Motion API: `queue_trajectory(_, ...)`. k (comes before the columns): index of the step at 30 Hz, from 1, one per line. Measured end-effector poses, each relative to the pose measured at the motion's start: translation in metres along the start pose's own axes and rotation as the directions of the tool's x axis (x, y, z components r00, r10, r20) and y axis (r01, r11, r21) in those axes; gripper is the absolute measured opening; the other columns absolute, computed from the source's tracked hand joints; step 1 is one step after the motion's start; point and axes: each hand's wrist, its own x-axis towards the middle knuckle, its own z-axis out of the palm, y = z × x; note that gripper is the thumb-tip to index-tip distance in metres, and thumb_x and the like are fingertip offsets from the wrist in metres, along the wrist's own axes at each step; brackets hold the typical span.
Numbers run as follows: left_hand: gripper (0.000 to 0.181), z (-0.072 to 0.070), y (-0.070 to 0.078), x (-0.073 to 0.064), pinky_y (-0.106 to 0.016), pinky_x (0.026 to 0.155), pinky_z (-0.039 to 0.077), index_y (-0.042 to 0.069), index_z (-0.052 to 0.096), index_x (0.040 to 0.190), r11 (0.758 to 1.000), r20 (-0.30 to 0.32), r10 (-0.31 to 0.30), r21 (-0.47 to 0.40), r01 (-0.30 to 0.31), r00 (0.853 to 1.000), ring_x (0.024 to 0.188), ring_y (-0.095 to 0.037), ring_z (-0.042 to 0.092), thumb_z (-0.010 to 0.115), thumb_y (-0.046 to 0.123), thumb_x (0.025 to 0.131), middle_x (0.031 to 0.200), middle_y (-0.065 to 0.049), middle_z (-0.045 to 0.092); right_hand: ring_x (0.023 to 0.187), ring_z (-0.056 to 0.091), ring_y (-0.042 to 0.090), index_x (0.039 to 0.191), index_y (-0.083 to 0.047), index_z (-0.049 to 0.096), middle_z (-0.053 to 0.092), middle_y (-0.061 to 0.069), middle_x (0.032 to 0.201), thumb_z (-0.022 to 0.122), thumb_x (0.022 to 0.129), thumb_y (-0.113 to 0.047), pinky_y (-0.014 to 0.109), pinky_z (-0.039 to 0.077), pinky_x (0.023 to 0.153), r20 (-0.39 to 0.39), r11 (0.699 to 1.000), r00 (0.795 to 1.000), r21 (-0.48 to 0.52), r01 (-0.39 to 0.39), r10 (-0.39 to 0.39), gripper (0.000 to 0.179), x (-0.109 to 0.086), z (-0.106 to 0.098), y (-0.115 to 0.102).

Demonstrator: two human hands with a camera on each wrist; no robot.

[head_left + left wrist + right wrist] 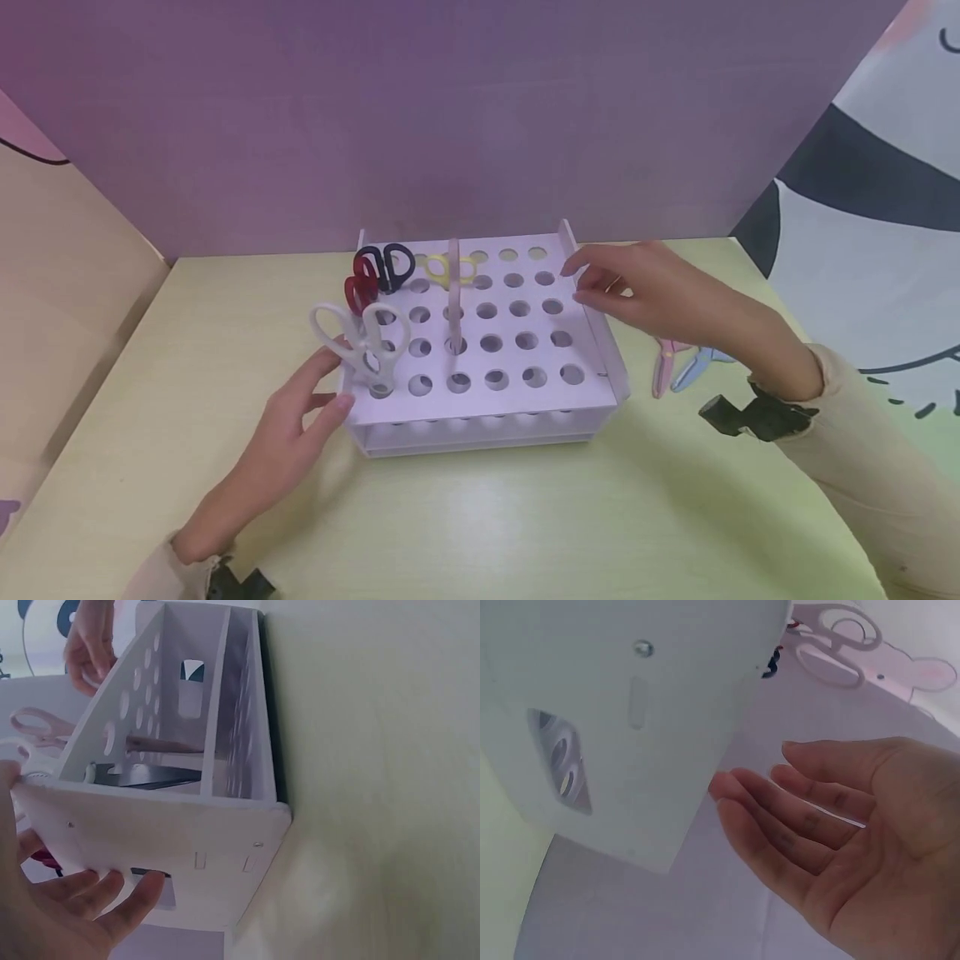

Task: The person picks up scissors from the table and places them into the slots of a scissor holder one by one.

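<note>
A white rack with rows of round holes stands on the table, with several scissors upright in its left part. My left hand grips its left side, thumb at the front corner and fingers against the side panel. By that thumb stand white-handled scissors; red-handled scissors and black-handled scissors are behind. Pale pink scissors stand edge-on in the middle, yellow-handled scissors farther back. My right hand hovers at the rack's right edge, fingers loosely bent, holding nothing.
Pink scissors and light blue scissors lie on the table right of the rack, partly under my right forearm. A purple-grey panel rises behind the table. Dark wrist mounts are strapped over my sleeves.
</note>
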Motion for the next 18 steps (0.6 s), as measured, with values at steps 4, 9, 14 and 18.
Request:
queue_trajectory(4,0.060,-0.006,-0.001,0.003,-0.043,0.090,0.056,0.018,0.040,0.152,1.000,0.039,-0.024,-0.004,0.024,0.999,0.137,-0.024,0.045,0.063,0.012,0.097,0.150,-0.005,0.047,0.090,0.070,0.014,0.123,-0.011,0.063,0.074,0.000,0.100,0.070,0.091,-0.005,0.032,0.059,0.080,-0.111,1.000,0.994,0.002,0.013,-0.012,0.033,-0.015,0.001,0.014)
queue_trajectory(9,0.063,-0.012,0.000,0.006,-0.038,0.090,0.057,0.021,0.040,0.152,0.999,0.078,-0.042,-0.011,0.043,0.996,0.134,-0.025,0.048,0.067,0.015,0.096,0.147,-0.002,0.049,0.089,0.070,0.013,0.124,-0.013,0.063,0.074,-0.003,0.099,0.070,0.091,-0.006,0.019,0.055,0.076,-0.199,1.000,0.980,0.007,-0.013,0.014,0.034,-0.032,0.007,0.035)
queue_trajectory(14,0.062,-0.015,0.001,0.010,-0.031,0.091,0.056,0.022,0.042,0.150,0.999,0.106,-0.028,-0.023,0.030,0.994,0.133,-0.022,0.049,0.068,0.014,0.094,0.146,0.002,0.049,0.089,0.070,0.014,0.122,-0.013,0.063,0.074,-0.002,0.099,0.070,0.091,-0.006,0.017,0.054,0.075,-0.198,1.000,0.980,-0.012,-0.021,0.018,0.032,-0.045,0.018,0.058)
queue_trajectory(18,0.063,-0.017,-0.001,0.012,-0.036,0.095,0.054,0.018,0.038,0.152,1.000,0.112,-0.011,-0.011,0.013,0.994,0.135,-0.021,0.045,0.066,0.011,0.095,0.149,-0.002,0.046,0.089,0.070,0.016,0.126,-0.011,0.060,0.074,0.000,0.098,0.069,0.091,-0.003,0.015,0.054,0.076,-0.214,1.000,0.977,-0.007,-0.004,0.003,0.037,-0.052,0.029,0.077)
